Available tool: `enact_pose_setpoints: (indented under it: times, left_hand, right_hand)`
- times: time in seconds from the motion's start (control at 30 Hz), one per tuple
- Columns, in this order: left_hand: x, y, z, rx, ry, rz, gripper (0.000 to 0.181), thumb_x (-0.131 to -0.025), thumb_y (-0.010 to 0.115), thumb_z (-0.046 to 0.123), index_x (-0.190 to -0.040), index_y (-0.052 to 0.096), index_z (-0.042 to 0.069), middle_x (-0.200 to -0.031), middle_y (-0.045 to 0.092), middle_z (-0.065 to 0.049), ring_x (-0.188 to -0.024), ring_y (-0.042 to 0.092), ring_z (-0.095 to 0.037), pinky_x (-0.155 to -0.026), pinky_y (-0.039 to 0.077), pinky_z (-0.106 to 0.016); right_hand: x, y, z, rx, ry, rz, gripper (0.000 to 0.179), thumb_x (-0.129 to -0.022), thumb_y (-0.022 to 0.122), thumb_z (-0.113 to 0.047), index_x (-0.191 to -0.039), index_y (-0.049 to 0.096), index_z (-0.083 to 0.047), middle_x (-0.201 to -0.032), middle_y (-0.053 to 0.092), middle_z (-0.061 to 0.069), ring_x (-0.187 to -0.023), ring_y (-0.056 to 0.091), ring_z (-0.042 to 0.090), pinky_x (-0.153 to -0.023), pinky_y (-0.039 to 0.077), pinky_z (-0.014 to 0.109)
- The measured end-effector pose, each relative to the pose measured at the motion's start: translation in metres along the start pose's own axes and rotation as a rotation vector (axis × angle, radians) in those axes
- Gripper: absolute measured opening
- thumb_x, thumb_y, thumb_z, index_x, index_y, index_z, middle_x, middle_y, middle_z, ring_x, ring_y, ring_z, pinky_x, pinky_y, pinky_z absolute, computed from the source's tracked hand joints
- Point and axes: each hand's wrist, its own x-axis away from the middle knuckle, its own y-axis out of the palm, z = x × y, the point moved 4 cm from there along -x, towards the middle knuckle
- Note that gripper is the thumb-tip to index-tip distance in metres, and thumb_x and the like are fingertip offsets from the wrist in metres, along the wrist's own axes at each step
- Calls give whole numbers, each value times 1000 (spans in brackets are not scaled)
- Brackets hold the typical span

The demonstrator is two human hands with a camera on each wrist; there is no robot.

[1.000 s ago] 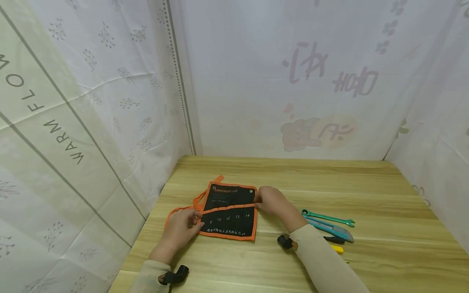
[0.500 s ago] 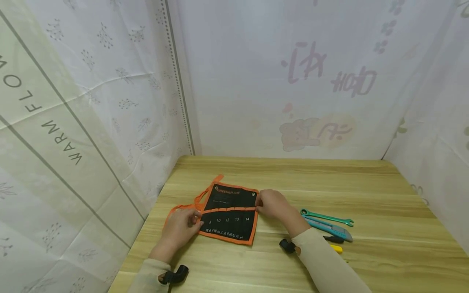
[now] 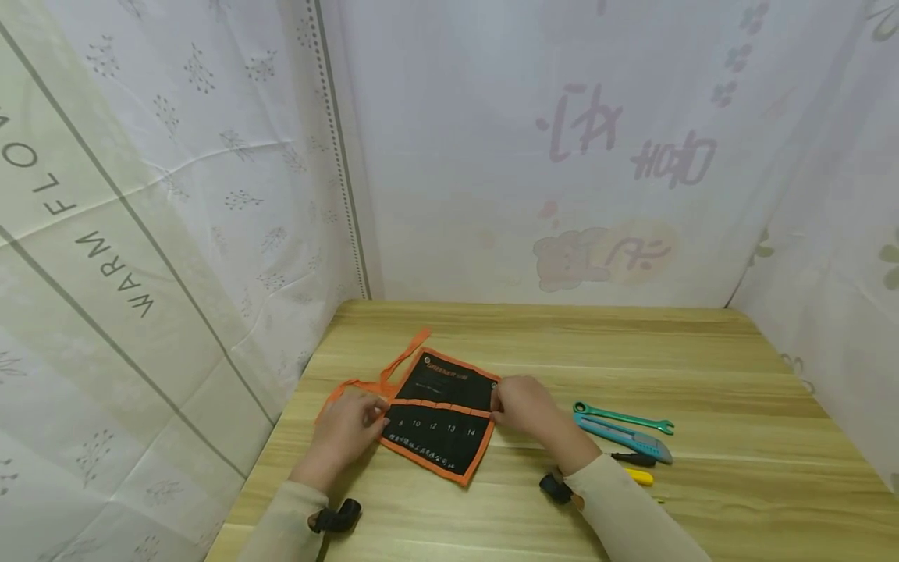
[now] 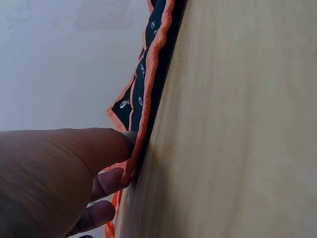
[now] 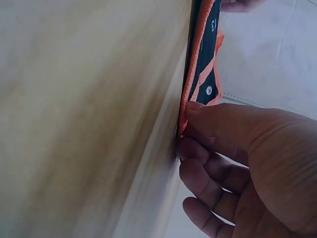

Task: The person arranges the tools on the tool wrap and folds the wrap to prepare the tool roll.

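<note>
your left hand (image 3: 346, 433) pinches the left edge of the black tool pouch (image 3: 444, 428), thumb on the orange trim (image 4: 148, 99) and index finger beneath, the other fingers loosely bent. your right hand (image 3: 525, 407) pinches the opposite edge in the same way, near the end of the orange band across the middle. the tool pouch sits at a slant between your hands, at or just above the bench (image 3: 562, 332); you cannot tell whether its edges touch the wood. its numbered pockets face up, 8 through 14. an orange tie (image 3: 405, 358) trails from its left side. beyond your right hand lie a green wrench (image 3: 623, 417), a teal utility knife (image 3: 623, 437), a black tool (image 3: 637, 460) and a yellow piece (image 3: 641, 477) partly behind your sleeve (image 3: 625, 499).
</note>
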Motion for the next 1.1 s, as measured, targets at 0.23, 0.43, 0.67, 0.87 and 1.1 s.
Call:
enact_pose_setpoints:
  times: [0.23, 0.43, 0.67, 0.87, 1.1]
  left_hand:
    - [-11, 3, 2, -7, -2, -24, 19, -86, 89, 22, -103, 81, 23, -91, 68, 6, -87, 63, -17, -83, 50, -48]
    - [-21, 5, 3, -19, 14, -41, 18, -88, 87, 22, -105, 81, 24, -93, 70, 5, -86, 65, -17, -80, 53, -46]
    - [-27, 8, 2, -19, 0, -41, 16, -90, 85, 22, -105, 81, 26, -91, 67, 4, -84, 63, -18, -75, 53, -43]
    - [-32, 12, -1, -9, -21, -14, 12, -90, 86, 25, -102, 83, 28, -94, 67, 8, -86, 65, -17, -75, 55, -41]
    - [-34, 15, -1, -12, -32, 9, 10, -88, 88, 25, -97, 84, 27, -93, 67, 7, -86, 66, -19, -74, 56, -41]
  right_hand:
    - [10, 0, -6, 2, -10, 4, 20, -88, 86, -23, -72, 74, -22, -69, 64, -13, -59, 53, 5, -63, 51, 30]
    - [17, 3, -8, -43, 4, -1, 22, -90, 84, -22, -71, 72, -23, -65, 60, -16, -56, 50, 4, -60, 48, 29]
    - [24, 4, -11, -96, 0, -3, 24, -90, 84, -25, -70, 71, -26, -64, 56, -19, -58, 49, 3, -57, 46, 26]
    - [29, 5, -14, -124, 18, -15, 26, -90, 84, -25, -69, 69, -27, -64, 55, -18, -61, 50, 4, -60, 46, 27]
    - [32, 5, -14, -137, 36, -26, 28, -91, 83, -25, -69, 66, -27, -63, 54, -16, -60, 49, 7, -59, 44, 28]
